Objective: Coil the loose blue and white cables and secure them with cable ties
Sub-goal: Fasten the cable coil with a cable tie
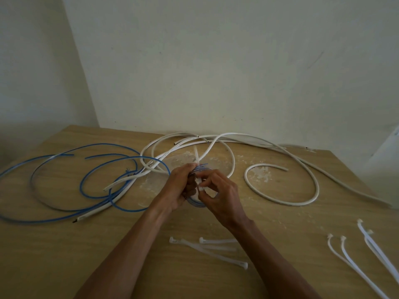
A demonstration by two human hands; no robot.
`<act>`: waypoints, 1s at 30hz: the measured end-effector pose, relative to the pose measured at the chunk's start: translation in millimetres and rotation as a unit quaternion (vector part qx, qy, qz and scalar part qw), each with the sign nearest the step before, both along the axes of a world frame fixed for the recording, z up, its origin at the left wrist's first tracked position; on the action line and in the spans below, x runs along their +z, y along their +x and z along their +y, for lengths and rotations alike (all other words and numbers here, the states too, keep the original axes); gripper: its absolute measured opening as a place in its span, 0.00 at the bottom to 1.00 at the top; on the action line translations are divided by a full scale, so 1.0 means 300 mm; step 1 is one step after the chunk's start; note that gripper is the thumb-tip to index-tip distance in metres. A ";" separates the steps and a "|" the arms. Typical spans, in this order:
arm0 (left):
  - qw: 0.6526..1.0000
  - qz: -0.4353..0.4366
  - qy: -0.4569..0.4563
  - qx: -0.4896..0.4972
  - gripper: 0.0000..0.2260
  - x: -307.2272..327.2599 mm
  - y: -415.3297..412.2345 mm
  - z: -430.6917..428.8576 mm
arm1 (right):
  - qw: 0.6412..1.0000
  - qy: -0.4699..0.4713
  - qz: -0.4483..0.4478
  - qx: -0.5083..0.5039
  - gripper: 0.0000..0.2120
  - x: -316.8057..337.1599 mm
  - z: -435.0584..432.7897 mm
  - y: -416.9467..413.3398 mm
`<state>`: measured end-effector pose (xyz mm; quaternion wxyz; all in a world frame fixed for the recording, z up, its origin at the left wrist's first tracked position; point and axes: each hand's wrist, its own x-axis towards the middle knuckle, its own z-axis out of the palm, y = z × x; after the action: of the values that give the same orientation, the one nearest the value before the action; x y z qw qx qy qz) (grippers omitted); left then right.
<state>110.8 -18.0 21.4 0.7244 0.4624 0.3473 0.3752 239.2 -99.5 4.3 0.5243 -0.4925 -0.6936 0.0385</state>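
A small coil of blue cable (197,204) is held above the middle of the wooden table (64,255). My left hand (180,186) grips the coil on its left side. My right hand (222,190) pinches a white cable tie (199,184) that is wrapped on the coil; the tie's tail sticks up at the far side. Loose blue cables (86,175) lie in wide loops on the left. Loose white cables (280,199) sprawl over the back and right of the table.
Three white cable ties (207,248) lie near the front between my forearms. Several longer ties (362,255) lie at the front right. White crumbs or scraps litter the table's middle. A pale wall stands right behind the table.
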 end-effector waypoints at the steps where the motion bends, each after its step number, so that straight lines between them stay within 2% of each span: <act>1: 1.000 -0.001 0.020 0.017 0.10 -0.004 0.000 0.000 | 1.000 -0.011 0.026 0.003 0.06 0.000 -0.002 -0.003; 5: 0.991 0.041 0.108 0.068 0.10 -0.026 0.001 0.007 | 0.987 -0.065 0.144 0.002 0.07 0.016 -0.003 0.001; 9: 0.990 0.038 0.112 0.083 0.10 -0.033 0.005 0.016 | 0.971 -0.088 0.223 -0.013 0.07 0.035 -0.005 0.016; 12: 0.984 0.041 0.138 0.102 0.09 -0.032 0.003 0.019 | 0.967 -0.095 0.236 -0.009 0.08 0.042 -0.009 0.012; 16: 0.962 0.100 0.227 0.118 0.08 -0.030 -0.004 0.012 | 0.958 -0.097 0.271 -0.011 0.12 0.053 -0.015 0.010; 18: 0.956 0.119 0.240 0.118 0.09 -0.034 -0.001 0.010 | 0.958 -0.090 0.271 -0.013 0.10 0.054 -0.014 0.019; 24: 0.974 0.096 0.122 0.166 0.11 -0.045 0.001 0.040 | 0.938 -0.027 0.344 -0.032 0.03 0.090 -0.018 0.021; 27: 0.979 0.057 0.092 0.175 0.13 -0.047 -0.012 0.052 | 0.923 0.011 0.381 -0.062 0.06 0.098 -0.019 0.034; 30: 0.982 -0.003 0.061 0.180 0.11 -0.034 -0.005 0.047 | 0.923 -0.013 0.382 -0.050 0.06 0.090 -0.020 0.036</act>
<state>109.4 -3.8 11.0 0.6164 0.4349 0.3990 0.5212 249.9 -105.5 31.2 0.7439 -0.4814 -0.4150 0.2066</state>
